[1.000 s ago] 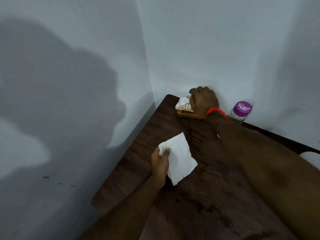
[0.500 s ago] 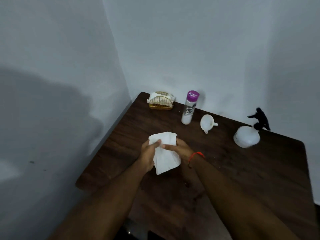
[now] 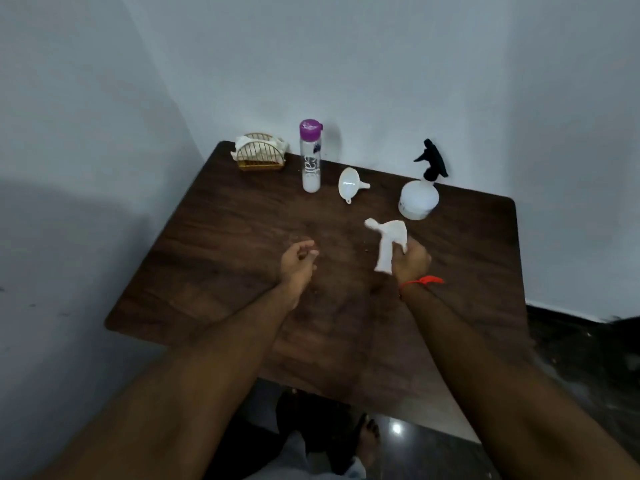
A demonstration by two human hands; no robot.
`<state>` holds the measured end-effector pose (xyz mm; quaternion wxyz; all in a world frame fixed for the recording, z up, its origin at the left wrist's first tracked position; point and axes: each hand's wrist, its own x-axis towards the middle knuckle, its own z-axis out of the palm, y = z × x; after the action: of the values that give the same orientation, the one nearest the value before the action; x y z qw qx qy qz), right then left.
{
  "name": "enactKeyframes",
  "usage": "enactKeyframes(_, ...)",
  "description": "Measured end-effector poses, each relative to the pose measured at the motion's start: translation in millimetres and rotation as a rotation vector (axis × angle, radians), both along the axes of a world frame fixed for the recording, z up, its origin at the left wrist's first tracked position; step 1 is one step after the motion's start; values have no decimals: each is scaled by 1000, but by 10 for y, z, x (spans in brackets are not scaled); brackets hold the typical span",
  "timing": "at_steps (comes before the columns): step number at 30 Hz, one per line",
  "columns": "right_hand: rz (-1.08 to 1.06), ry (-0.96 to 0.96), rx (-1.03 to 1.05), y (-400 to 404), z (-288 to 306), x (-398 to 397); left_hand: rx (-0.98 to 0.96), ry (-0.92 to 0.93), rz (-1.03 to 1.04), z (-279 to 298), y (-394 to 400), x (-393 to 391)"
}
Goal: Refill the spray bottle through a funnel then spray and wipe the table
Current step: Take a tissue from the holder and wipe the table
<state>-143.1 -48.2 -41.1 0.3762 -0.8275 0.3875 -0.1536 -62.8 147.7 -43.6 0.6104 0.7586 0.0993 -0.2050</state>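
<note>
Two hands (image 3: 298, 263) (image 3: 412, 261), one tissue (image 3: 389, 242), one funnel (image 3: 349, 184), one spray bottle (image 3: 419, 200), one water bottle (image 3: 310, 157), one tissue holder (image 3: 259, 152).

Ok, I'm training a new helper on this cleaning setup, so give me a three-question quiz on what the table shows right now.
1. True or false: the funnel sits in the neck of the spray bottle.
2. Which hand holds the tissue? A) left hand B) right hand C) neither
3. Fill in: the cap of the water bottle is coloured ____.

Key: 1. False: it lies on its side on the table, between the two bottles. 2. B; the left holds nothing. 3. Purple.
</note>
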Motion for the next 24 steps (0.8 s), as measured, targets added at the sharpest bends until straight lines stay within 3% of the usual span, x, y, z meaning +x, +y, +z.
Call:
enactKeyframes(3,151,-118,-190,23,-229,-140,-18,-47,0,-92,-41,-173)
enactKeyframes(5,431,86,-243,117,-448,-185,-11,-81,-6,-155,-10,-234)
enactKeyframes(7,666,418,-274,272,-675,-303,4,-122,-2,-216,66,-267)
enactKeyframes(9,766,557,-335,386,-881,-448,47,-162,-11,-252,169,-266)
enactKeyframes(14,635,433,-344,546,-858,-430,183,-223,-63,-376,474,-187)
enactKeyframes(19,773,513,-287,695,-793,-368,260,-274,-169,-396,491,-227)
enactKeyframes(24,703,453,-400,694,-1005,-405,231,-297,-215,-391,444,-263)
